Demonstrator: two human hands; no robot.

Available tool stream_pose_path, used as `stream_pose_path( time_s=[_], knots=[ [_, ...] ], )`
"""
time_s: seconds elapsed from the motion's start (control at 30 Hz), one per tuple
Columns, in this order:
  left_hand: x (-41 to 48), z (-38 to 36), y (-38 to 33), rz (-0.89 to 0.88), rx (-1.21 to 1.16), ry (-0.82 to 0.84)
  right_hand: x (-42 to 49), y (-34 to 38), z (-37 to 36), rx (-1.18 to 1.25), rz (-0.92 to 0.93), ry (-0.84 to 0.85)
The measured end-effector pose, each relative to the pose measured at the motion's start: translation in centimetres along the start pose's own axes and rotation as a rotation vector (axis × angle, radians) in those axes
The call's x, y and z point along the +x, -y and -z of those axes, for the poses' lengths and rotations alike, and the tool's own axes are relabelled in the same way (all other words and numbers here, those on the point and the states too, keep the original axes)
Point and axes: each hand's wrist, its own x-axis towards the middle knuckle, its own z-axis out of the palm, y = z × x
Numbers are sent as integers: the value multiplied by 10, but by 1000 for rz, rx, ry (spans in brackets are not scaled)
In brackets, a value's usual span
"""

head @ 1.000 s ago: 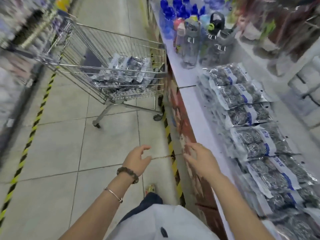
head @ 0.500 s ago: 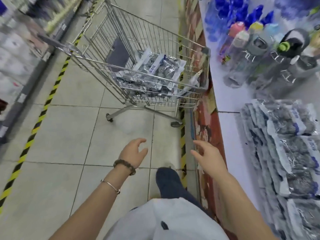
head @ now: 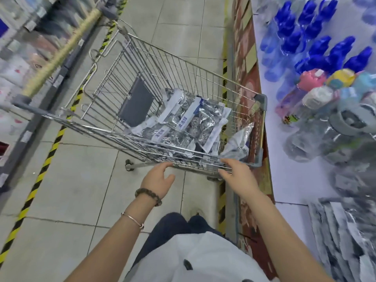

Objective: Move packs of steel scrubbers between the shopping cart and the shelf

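Observation:
A wire shopping cart (head: 142,82) stands in the aisle just ahead of me, its near rim at my fingertips. Inside it lie several silvery packs of steel scrubbers (head: 187,123) with white and blue labels. More scrubber packs (head: 343,235) are stacked on the white shelf (head: 293,216) at the lower right. My left hand (head: 157,180) reaches toward the cart's near rim with relaxed fingers and holds nothing. My right hand (head: 237,169) is empty too, its fingertips at the rim's right end near a pack leaning in the corner.
Water bottles with blue caps (head: 317,43) and coloured drinking bottles (head: 317,98) crowd the shelf beyond the scrubbers. A shelving unit (head: 30,64) lines the left side of the aisle. Yellow-black tape (head: 40,169) marks the tiled floor on both sides.
I have walked up to the cart, which now fills the middle of the view. Both empty hands have moved forward to its near rim.

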Motion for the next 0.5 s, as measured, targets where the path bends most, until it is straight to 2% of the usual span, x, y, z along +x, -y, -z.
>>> stream_pose_path(
  time_s=[0.23, 0.37, 0.43, 0.5],
  knots=[
    [103, 32, -10, 16, -51, -6, 106, 18, 11, -51, -40, 121],
    [171, 49, -11, 46, 20, 88, 156, 28, 13, -87, -99, 139],
    [203, 51, -4, 103, 24, 156, 181, 36, 13, -114, -145, 159],
    [227, 48, 5, 234, -95, 180, 208, 41, 10, -112, -166, 170]
  ],
)
